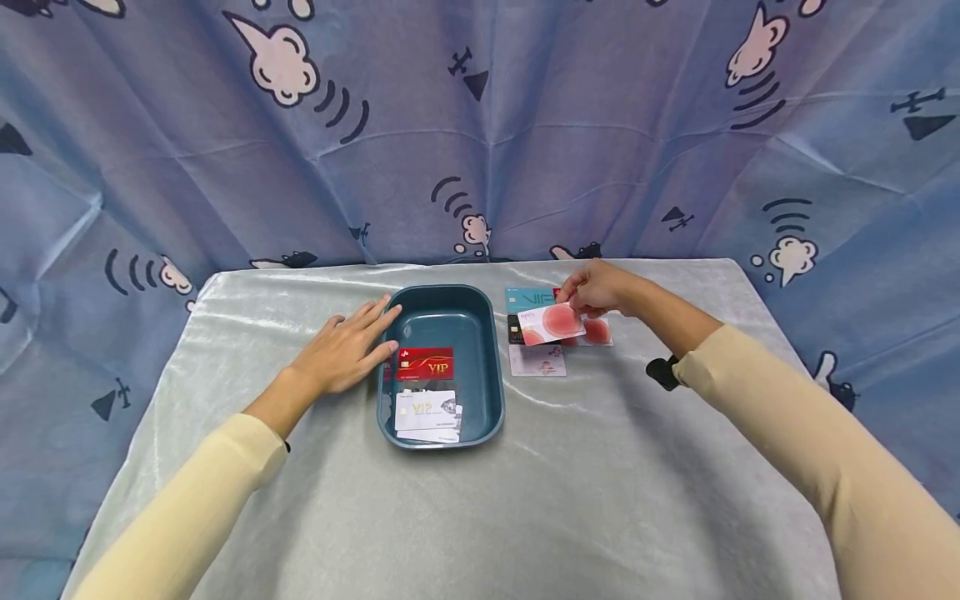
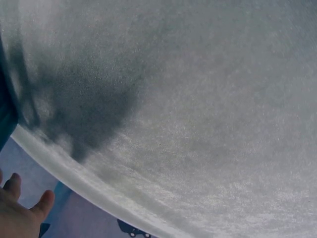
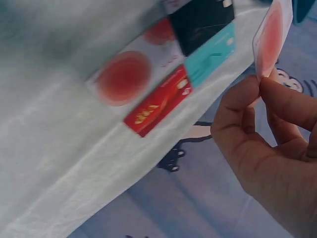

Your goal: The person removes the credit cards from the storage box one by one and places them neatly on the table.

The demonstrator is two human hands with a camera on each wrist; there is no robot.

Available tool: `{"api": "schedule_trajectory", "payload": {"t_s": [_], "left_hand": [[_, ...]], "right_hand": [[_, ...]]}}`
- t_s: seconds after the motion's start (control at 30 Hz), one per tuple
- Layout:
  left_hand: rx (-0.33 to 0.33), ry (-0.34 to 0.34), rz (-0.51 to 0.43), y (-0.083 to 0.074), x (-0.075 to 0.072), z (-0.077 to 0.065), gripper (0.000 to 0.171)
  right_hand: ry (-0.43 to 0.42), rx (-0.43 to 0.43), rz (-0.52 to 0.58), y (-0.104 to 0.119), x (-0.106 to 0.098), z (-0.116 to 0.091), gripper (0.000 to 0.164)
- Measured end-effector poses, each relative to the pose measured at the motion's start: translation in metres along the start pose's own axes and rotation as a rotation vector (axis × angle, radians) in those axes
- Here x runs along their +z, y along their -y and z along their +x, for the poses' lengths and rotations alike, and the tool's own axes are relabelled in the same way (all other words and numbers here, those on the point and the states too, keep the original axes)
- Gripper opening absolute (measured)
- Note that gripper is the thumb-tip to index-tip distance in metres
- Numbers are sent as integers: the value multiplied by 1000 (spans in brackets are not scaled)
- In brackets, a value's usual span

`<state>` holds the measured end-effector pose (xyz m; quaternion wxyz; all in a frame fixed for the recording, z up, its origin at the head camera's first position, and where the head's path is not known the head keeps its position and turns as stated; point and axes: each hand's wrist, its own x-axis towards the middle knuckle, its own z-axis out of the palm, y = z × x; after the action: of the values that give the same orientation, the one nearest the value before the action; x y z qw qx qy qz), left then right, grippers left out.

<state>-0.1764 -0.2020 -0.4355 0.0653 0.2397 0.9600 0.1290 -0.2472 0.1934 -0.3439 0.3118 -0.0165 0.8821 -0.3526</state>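
My right hand [image 1: 602, 288] pinches a white card with pink-red circles [image 1: 553, 323] by its edge, raised over other cards. In the right wrist view this card [image 3: 270, 42] stands nearly edge-on between thumb and forefinger. Under it lie a teal card [image 1: 527, 298], a black card [image 1: 514, 330], a pale card [image 1: 537, 362] and another pink-circle card [image 1: 597, 332]; a red card [image 3: 159, 101] lies beside them. With fingers extended, my left hand [image 1: 343, 348] rests at the left rim of a dark teal tray [image 1: 496, 375]. Inside it are a red VIP card [image 1: 426, 363] and overlapping white cards [image 1: 425, 411].
A pale velvety cloth [image 1: 480, 525] covers the table. Behind its far edge hangs a blue patterned curtain [image 1: 405, 100]. The tray stands to the left of the loose cards, with a narrow strip of cloth between.
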Motion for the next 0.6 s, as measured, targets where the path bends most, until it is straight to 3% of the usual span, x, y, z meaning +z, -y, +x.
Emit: {"api": "schedule_trajectory", "payload": {"t_s": [0.6], "left_hand": [[-2, 21, 2, 2, -1, 1, 66]], "right_hand": [[5, 112, -80, -61, -1, 1, 25]]}}
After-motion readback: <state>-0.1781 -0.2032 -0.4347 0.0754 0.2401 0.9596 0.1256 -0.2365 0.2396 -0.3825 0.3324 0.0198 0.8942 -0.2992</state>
